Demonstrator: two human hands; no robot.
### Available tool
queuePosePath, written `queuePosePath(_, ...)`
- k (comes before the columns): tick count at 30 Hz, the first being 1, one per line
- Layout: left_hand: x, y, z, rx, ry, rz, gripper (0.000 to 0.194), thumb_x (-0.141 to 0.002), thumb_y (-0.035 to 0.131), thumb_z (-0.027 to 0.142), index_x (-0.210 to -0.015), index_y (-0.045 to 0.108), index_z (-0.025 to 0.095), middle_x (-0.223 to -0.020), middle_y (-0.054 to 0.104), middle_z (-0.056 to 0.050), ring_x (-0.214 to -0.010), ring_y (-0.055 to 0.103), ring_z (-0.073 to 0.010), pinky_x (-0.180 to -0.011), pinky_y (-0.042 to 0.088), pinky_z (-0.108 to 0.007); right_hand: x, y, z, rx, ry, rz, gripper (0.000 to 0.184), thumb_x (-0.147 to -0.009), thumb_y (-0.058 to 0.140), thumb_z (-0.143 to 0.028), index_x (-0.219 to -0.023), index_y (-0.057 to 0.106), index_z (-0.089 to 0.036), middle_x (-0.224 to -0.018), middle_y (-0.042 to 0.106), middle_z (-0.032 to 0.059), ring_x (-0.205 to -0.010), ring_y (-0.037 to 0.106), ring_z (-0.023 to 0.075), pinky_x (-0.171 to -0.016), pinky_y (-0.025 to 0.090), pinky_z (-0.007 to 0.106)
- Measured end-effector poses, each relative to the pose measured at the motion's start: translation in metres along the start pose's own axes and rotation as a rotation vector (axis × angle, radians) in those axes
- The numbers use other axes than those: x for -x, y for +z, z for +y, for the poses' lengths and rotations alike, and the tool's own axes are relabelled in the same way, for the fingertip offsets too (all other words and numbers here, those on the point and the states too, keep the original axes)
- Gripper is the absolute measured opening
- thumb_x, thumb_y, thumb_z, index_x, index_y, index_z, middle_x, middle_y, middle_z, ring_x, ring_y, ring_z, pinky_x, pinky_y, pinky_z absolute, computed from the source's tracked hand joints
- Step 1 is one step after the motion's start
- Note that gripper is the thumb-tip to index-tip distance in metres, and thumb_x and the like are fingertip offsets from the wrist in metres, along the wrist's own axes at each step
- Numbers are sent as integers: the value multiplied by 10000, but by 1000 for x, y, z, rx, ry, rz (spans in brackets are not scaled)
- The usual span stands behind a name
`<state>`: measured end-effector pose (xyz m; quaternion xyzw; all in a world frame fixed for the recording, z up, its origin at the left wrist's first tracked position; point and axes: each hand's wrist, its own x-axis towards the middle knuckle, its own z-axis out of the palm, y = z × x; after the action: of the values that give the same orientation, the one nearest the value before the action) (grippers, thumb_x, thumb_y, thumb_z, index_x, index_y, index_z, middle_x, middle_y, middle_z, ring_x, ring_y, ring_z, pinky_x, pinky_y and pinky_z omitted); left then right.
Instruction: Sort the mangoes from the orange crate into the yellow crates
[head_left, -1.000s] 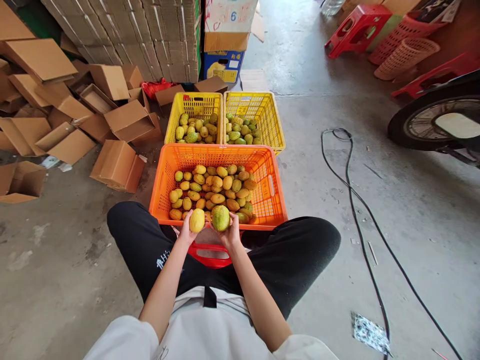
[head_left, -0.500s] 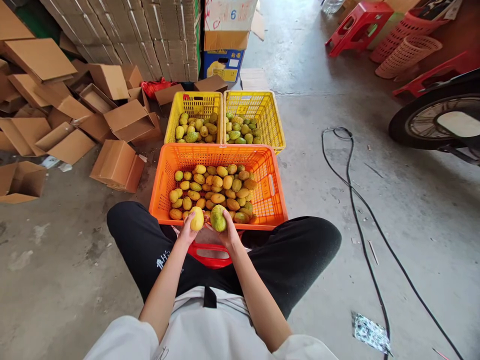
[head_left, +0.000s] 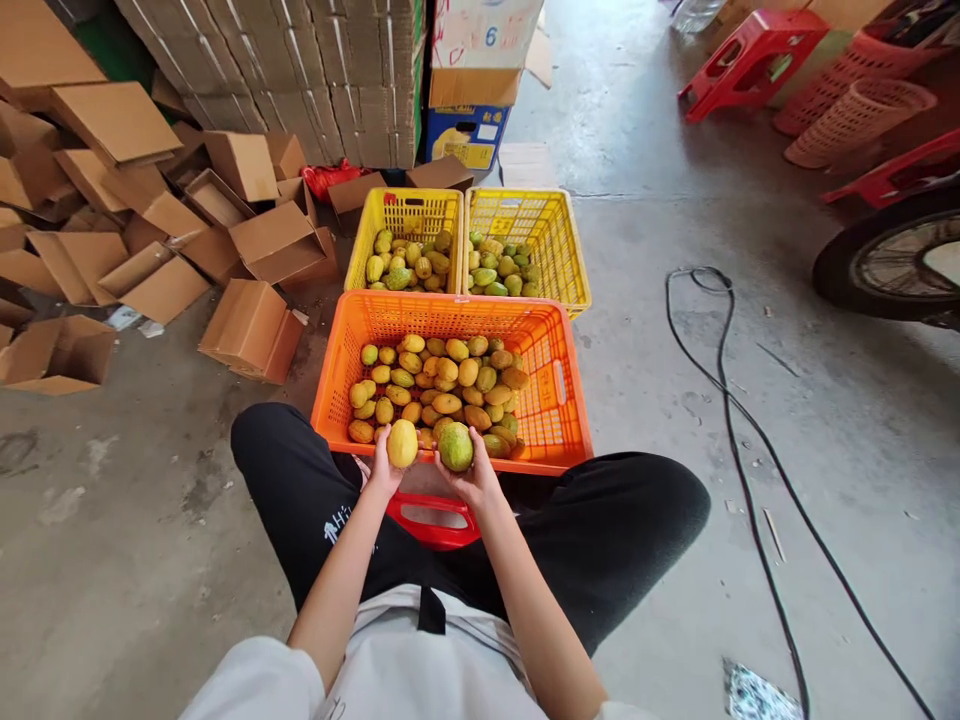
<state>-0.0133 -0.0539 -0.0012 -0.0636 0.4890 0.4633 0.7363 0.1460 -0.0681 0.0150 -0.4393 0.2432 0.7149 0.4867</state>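
Observation:
My left hand [head_left: 382, 467] is closed round a smooth, oval yellow fruit [head_left: 403, 444], its exact kind unclear. A rounder, green-yellow fruit [head_left: 456, 447] is gripped in my right hand [head_left: 480, 482]. The two fruits are side by side, a small gap apart, above the near rim of an orange plastic crate [head_left: 556, 460]. Inside that crate lie many oval fruits [head_left: 447, 403], yellow, brownish and green. Some of them are hidden behind my hands.
Two yellow crates [head_left: 463, 240] [head_left: 574, 250] with greener fruit stand behind the orange one. Cardboard boxes [head_left: 274, 240] are heaped at left. Under the crate's near edge is a red stool [head_left: 433, 535]. A black cable [head_left: 739, 480] and a motorbike wheel [head_left: 862, 260] are at right.
The view has shifted, so the scene sits further right in the picture. The right-hand fruit has turned slightly and my right hand now cups it more from below. Both fruits remain held.

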Motion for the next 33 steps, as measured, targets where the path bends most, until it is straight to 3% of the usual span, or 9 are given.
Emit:
queuePosePath(4, 0, -1, -1, 7, -34, 3, 401, -964, 559, 432, -1168, 684, 111, -982, 772, -155, -901, 759, -282, -825, 636, -431, -18, 81, -39, 75, 42, -70, 201, -961, 619, -423, -1049, 654, -245, -867, 734, 40, -825, 732, 221, -700, 673, 419)
queuePosePath(8, 2, -1, 0, 14, -36, -30, 372, -953, 589, 428, -1134, 693, 119, -939, 760, -137, -806, 741, -253, -756, 634, -399, -15, 188, -90, 75, -239, -447, 339, -960, 573, -510, -1167, 646, -251, -1107, 707, 67, -1034, 733, 223, -825, 654, 441)
queuePosePath(11, 2, 2, 1, 27, -27, -31, 358, -969, 566, 419, -1094, 701, 112, -916, 754, -134, -790, 736, -240, -751, 632, -383, 12, 212, -106, 22, -426, -568, 351, -952, 579, -488, -1236, 637, -290, -1279, 658, 64, -1186, 710, 216, -897, 633, 417)
queuePosePath(14, 2, 3, 1, 17, -33, -18, 356, -1002, 513, 409, -1060, 693, 108, -918, 750, -138, -840, 744, -246, -793, 635, -394, 39, 167, -95, 28, -471, -528, 293, -948, 594, -411, -1221, 651, -323, -1339, 669, 52, -1234, 698, 212, -937, 627, 381)
queuePosePath(18, 3, 2, -4, -128, 9, 97, 216, -962, 626, 362, -1042, 669, 166, -904, 729, -95, -855, 744, -230, -765, 627, -353, 47, 52, -73, 114, -374, -255, 263, -888, 649, -276, -1149, 681, -267, -1230, 749, 99, -1156, 743, 250, -902, 644, 370)
queuePosePath(21, -1, 25, -8, -286, 125, 168, 147, -869, 752, 262, -964, 658, 201, -864, 695, -46, -828, 723, -205, -693, 603, -280, 45, -27, -64, 210, -346, -142, 292, -874, 652, -266, -1154, 716, -212, -1219, 766, 146, -1119, 760, 253, -930, 626, 355)
queuePosePath(25, -24, 125, 5, -441, 210, 52, 170, -868, 745, 238, -1012, 666, 194, -1129, 708, -122, -1073, 691, -268, -783, 616, -315, 43, -84, -60, 309, -312, -103, 344, -854, 677, -402, -1137, 754, -221, -1214, 781, 130, -1120, 759, 245, -955, 598, 343)
queuePosePath(29, -46, 256, 51, -443, 302, -146, 460, -961, 637, 358, -1404, 546, 272, -1535, 538, -122, -1345, 584, -294, -1036, 548, -436, 39, -91, -63, 321, -340, -126, 420, -782, 733, -483, -1132, 757, -251, -1265, 767, 113, -1241, 700, 267, -1075, 524, 392)
queuePosePath(33, -9, 316, 88, -1192, 683, -442, 634, -992, 562, 433, -1574, 371, 270, -1678, 367, -122, -1561, 310, -325, -1224, 335, -493, 39, -80, -63, 351, -387, -74, 467, -714, 780, -538, -1089, 760, -259, -1201, 789, 97, -1240, 696, 295, -1124, 482, 445)
